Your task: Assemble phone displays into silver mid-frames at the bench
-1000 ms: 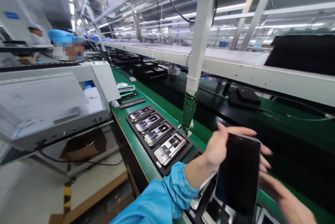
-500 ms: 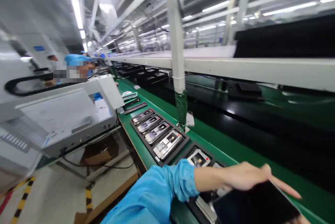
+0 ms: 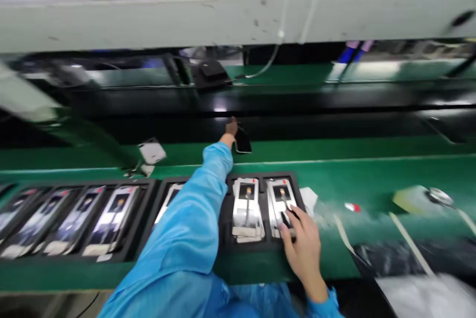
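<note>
My left hand [image 3: 231, 128] reaches far forward to the dark belt. It grips the edge of a black phone screen panel [image 3: 243, 141], its fingers partly blurred. My right hand [image 3: 304, 244] is over the right end of a black foam tray [image 3: 266, 248], fingers apart and slightly bent. Its fingertips are at a stack of phone screen panels [image 3: 275, 199] with silver backs and red tabs. Beside that lies another such stack [image 3: 247, 209] in its own slot. My left sleeve hides the middle of this tray.
To the left, a second foam tray [image 3: 128, 243] holds several panels. A white piece [image 3: 152, 151] lies near the post [image 3: 33, 92]. A white shelf beam [image 3: 178, 23] crosses above. At right are a round metal item [image 3: 441, 196] and another dark panel [image 3: 442, 129] on the belt.
The view has swung right from the aisle to the bench. My left hand, earlier close by with the black panel, now stretches out to the belt. My right hand has come over the tray.
</note>
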Tool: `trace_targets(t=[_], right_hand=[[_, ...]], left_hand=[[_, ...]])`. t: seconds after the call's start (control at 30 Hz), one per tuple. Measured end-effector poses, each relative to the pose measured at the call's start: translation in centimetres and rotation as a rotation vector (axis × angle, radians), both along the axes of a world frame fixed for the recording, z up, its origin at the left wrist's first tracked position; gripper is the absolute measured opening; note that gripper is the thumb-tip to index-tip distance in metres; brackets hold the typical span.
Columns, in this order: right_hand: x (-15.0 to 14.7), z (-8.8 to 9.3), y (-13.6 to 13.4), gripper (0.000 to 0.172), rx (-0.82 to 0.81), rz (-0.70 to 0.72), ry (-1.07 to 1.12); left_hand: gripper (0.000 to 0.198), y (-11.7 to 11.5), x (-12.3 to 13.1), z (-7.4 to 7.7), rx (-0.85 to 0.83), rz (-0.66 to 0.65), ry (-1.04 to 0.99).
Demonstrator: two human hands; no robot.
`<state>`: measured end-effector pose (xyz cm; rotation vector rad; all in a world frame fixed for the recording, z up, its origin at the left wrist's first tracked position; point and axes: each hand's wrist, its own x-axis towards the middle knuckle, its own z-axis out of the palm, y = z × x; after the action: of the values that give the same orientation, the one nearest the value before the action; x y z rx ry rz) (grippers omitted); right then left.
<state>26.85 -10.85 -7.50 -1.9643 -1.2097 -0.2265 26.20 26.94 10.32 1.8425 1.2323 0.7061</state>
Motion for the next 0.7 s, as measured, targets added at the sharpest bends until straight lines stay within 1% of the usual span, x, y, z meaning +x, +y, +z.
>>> trace_targets(t=[0.07, 0.17, 0.23, 0.3, 0.37, 0.4, 0.47, 0.5, 0.53, 0.57, 0.6, 0.63, 0.67, 0.7], right_hand=[[0.0, 0.7, 1.0, 0.038, -0.088, -0.025, -0.073], [-0.2, 1.1, 1.7, 0.037, -0.175, -0.072, -0.085], [-0.5, 1.1, 1.8, 0.038, -0.206, -0.096, -0.072], [-0.5, 1.2, 1.9, 0.04, -0.236, -0.106, -0.067], [-0.3, 1.3, 1.8, 0.043, -0.281, -0.099, -0.072], [-0.2, 1.4, 1.8, 0.045, -0.308, -0.091, -0.077], [0.1, 1.5, 1.8, 0.049, -0.364, -0.076, -0.088], [0.2, 1.5, 1.9, 0.051, -0.391, -0.073, -0.093], [0.3, 1.5, 1.9, 0.053, -0.415, -0.075, -0.096], [0.4, 1.5, 2.0, 0.055, -0.437, -0.08, -0.096], [0.5, 1.5, 2.2, 0.056, -0.455, -0.087, -0.094], [0.7, 1.6, 2.4, 0.057, -0.47, -0.094, -0.09], [0.9, 1.8, 2.6, 0.056, -0.482, -0.103, -0.083], [1.1, 2.0, 2.9, 0.056, -0.492, -0.113, -0.077]], left_hand=[[0.053, 1.9, 1.1, -0.5, -0.033, -0.022, 0.093], [0.047, 4.5, 2.5, -2.3, -0.038, -0.024, 0.178], [0.053, 5.4, 2.6, -3.6, -0.015, -0.04, 0.211], [0.056, 5.8, 2.1, -4.5, 0.011, -0.078, 0.225], [0.059, 5.7, 1.4, -4.7, 0.033, -0.131, 0.227], [0.061, 5.5, 0.9, -4.5, 0.044, -0.162, 0.223], [0.068, 4.6, -0.8, -3.7, 0.078, -0.236, 0.203], [0.071, 3.9, -2.3, -3.1, 0.103, -0.279, 0.186], [0.075, 2.9, -4.3, -2.5, 0.128, -0.325, 0.168], [0.078, 1.8, -7.0, -1.9, 0.157, -0.371, 0.146], [0.081, 0.4, -10.5, -1.6, 0.192, -0.414, 0.126], [0.083, -1.3, -14.7, -1.4, 0.223, -0.444, 0.106], [0.083, -3.1, -19.5, -1.6, 0.284, -0.461, 0.08], [0.078, -5.1, -24.8, -2.1, 0.434, -0.468, 0.049]])
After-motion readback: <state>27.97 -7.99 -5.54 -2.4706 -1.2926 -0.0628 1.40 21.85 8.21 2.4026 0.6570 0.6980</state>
